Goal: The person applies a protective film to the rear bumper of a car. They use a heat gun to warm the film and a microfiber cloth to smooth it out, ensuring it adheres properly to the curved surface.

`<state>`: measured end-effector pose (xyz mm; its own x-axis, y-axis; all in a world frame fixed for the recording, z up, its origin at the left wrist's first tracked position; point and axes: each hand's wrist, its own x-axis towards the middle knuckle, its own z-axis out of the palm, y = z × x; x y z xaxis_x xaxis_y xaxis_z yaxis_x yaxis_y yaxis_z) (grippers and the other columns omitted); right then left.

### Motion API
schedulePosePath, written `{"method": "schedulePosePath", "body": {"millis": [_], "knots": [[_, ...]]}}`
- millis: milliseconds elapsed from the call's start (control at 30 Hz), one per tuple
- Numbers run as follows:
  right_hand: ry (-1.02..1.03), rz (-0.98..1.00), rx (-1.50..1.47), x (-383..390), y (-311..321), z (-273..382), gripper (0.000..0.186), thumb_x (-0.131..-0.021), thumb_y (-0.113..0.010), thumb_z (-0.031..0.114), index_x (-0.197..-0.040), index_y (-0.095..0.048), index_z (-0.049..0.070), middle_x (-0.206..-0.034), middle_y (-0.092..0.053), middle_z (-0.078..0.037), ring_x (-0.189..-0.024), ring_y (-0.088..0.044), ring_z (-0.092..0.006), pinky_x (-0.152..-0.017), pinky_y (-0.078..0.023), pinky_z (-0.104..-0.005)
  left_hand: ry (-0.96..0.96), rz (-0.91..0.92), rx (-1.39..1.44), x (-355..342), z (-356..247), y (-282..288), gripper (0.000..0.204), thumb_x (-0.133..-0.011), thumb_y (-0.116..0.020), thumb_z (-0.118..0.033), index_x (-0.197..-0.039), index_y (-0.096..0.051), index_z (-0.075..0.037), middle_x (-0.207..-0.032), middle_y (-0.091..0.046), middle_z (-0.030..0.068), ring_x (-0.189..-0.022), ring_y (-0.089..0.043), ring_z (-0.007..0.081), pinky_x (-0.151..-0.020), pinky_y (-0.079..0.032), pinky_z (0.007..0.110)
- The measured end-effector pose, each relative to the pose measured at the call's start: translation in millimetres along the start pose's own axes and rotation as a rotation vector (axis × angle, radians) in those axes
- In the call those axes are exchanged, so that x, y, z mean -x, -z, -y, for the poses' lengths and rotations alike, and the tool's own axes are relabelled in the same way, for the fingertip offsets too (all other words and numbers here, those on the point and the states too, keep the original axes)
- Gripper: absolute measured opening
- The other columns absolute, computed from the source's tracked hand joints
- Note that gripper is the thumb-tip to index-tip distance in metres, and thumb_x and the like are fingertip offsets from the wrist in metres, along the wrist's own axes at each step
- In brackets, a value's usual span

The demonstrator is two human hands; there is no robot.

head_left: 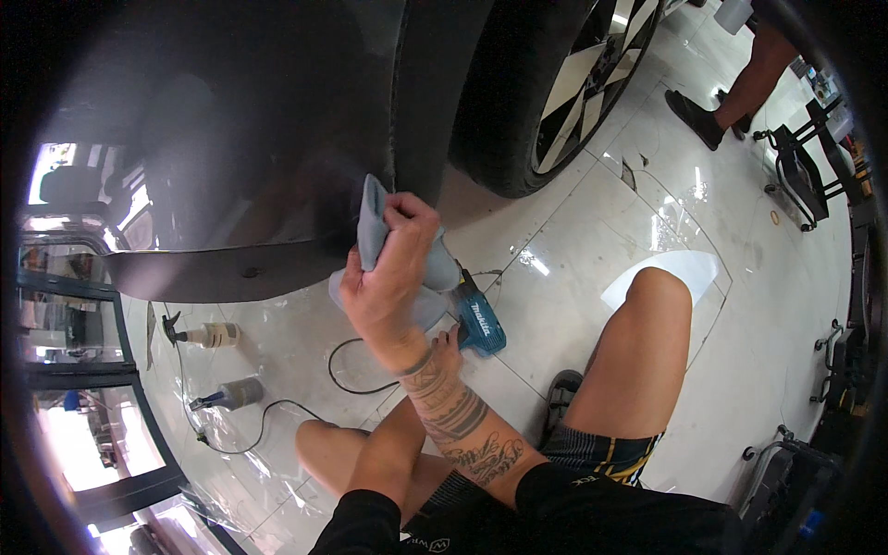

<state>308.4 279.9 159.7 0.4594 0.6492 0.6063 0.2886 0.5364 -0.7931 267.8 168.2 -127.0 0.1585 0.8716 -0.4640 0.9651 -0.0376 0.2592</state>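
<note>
Just left of the car wheel [566, 88]: a dark body panel [231, 120] with a crouching person's bare hands by its lower corner.
Grey cloth: bunched in the right hand [393, 268], below and left of the wheel; its folded part [372, 227] stands up from the fingers, long axis toward the panel's edge. Contact with the panel is hard to tell.
Right fingers: curled together, clamped on the cloth; this is the hand nearer the panel.
Teal power tool [483, 319]: below the wheel, slanting, nozzle end up and left toward the cloth.
Left fingers: against the tool's near side, beneath the right forearm; how tightly closed, I cannot tell.
Spray bottles: two [218, 335] [240, 394], lying on the floor well left of the wheel.
</note>
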Motion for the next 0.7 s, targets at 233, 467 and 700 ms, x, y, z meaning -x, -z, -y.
{"method": "schedulePosePath", "body": {"millis": [233, 467, 700], "knots": [[0.026, -0.006, -0.083, -7, 19, -22, 0.040, -0.067, -0.057, -0.005, -0.104, -0.042, -0.002, -0.105, -0.045, -0.021, -0.091, -0.049, -0.0353, -0.081, -0.041, -0.0415, 0.014, 0.002, 0.024, -29, 6, 22, 0.068, -0.081, -0.060, -0.021, -0.139, -0.025, -0.013, -0.123, -0.042, 0.0187, -0.116, -0.042, 0.0331, -0.092, -0.035, 0.053], [0.033, 0.106, -0.095, 25, 22, -13, 0.047, -0.062, -0.058, -0.009, -0.106, -0.044, -0.001, -0.105, -0.048, -0.021, -0.090, -0.049, -0.0353, -0.080, -0.041, -0.0434, 0.005, 0.040, 0.055, -39, -2, 30, 0.070, -0.082, -0.060, -0.022, -0.141, -0.022, -0.014, -0.131, -0.037, 0.0198, -0.124, -0.036, 0.0334, -0.098, -0.031, 0.052], [-0.009, 0.066, -0.072, 9, -1, 15, 0.051, -0.063, -0.061, -0.007, -0.110, -0.043, -0.003, -0.107, -0.043, -0.022, -0.097, -0.045, -0.0359, -0.082, -0.038, -0.0441, -0.199, -0.064, 0.102, -2, 76, 46, 0.066, -0.083, -0.061, -0.025, -0.140, -0.030, -0.013, -0.136, -0.036, 0.0204, -0.128, -0.032, 0.0321, -0.103, -0.030, 0.045]]}}
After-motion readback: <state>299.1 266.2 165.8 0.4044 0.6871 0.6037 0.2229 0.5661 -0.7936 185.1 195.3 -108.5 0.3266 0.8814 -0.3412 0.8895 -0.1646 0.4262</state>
